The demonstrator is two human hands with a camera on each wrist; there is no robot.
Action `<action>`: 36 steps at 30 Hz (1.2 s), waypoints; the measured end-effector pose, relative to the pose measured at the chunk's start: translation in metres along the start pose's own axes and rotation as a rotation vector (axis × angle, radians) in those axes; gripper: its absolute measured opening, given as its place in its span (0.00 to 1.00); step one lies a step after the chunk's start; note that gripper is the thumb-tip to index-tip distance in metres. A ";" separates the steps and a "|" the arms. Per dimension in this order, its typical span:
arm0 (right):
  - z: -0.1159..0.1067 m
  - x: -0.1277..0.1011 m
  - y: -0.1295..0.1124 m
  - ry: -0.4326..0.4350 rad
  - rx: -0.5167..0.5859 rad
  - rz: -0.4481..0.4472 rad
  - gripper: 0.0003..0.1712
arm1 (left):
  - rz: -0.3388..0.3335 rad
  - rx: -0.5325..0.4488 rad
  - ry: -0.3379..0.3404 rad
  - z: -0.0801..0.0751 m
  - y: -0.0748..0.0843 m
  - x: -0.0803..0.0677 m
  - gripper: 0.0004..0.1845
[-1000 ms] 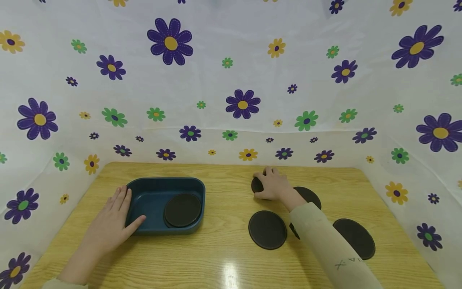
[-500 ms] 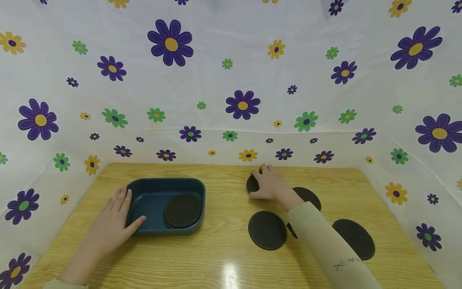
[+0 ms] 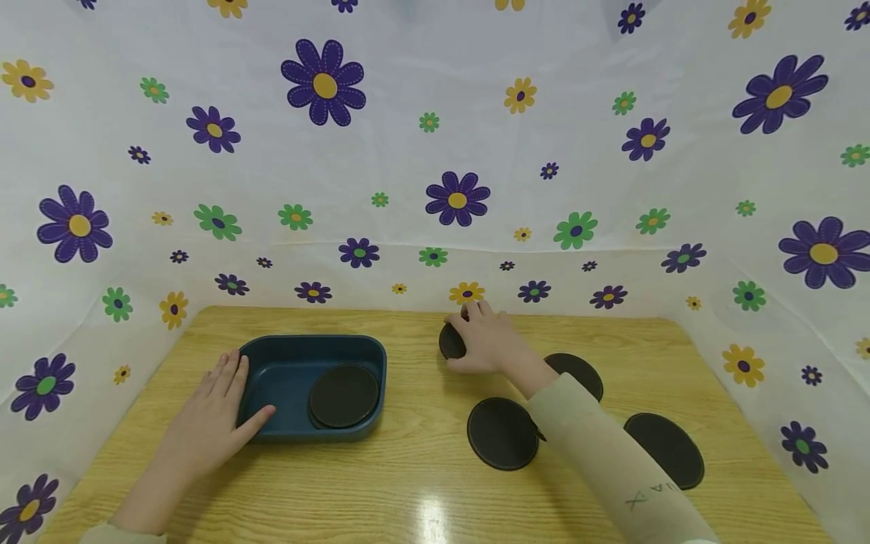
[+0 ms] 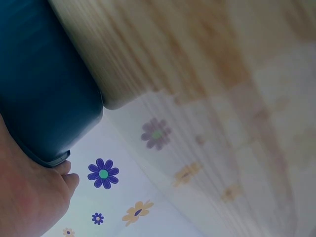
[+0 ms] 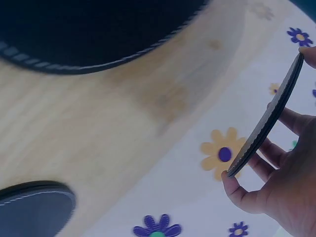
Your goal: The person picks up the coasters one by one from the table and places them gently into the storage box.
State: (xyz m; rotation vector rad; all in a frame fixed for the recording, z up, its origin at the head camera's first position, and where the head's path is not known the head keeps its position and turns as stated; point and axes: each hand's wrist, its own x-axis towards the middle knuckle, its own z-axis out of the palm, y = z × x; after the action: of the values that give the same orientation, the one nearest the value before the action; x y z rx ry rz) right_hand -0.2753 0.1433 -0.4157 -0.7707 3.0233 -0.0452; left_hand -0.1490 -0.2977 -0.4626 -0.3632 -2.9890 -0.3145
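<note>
My right hand (image 3: 489,344) grips a round black coaster (image 3: 450,341) with stitched edging, over the back of the table right of centre. In the right wrist view the held coaster (image 5: 269,118) is seen nearly edge-on and tilted, its rim between thumb and fingers. My left hand (image 3: 204,427) rests on the left rim of a dark blue rectangular tray (image 3: 279,397), fingers straight, thumb over the front edge. Inside the tray, on its right side, lies a black round coaster (image 3: 344,396). The left wrist view shows the tray's outer wall (image 4: 49,79) beside the hand.
On the wooden table (image 3: 421,483) lie more black coasters: one front centre-right (image 3: 503,434), one behind the right wrist (image 3: 576,370), and one at the right (image 3: 666,449), partly under the sleeve. A dark edge shows beside the sleeve. Flower-printed cloth (image 3: 394,151) walls the back and sides.
My right hand has moved left across the back of the table with the coaster, away from the other coasters. The left hand and the tray have not moved.
</note>
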 end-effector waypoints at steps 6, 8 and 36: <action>-0.010 0.006 -0.017 0.024 0.029 -0.047 0.45 | 0.001 0.000 0.001 -0.001 0.001 0.001 0.54; -0.012 0.008 -0.023 0.032 0.038 -0.066 0.44 | 0.001 0.000 0.001 -0.001 0.001 0.001 0.54; -0.031 0.027 -0.103 0.075 -0.022 -0.250 0.46 | -0.005 -0.013 -0.009 0.000 0.000 0.001 0.55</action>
State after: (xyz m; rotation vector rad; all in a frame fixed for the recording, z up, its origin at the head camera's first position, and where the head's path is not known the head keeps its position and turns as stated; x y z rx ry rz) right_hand -0.2501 0.0405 -0.3812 -1.1695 2.9806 -0.0463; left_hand -0.1500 -0.2976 -0.4625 -0.3589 -2.9988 -0.3336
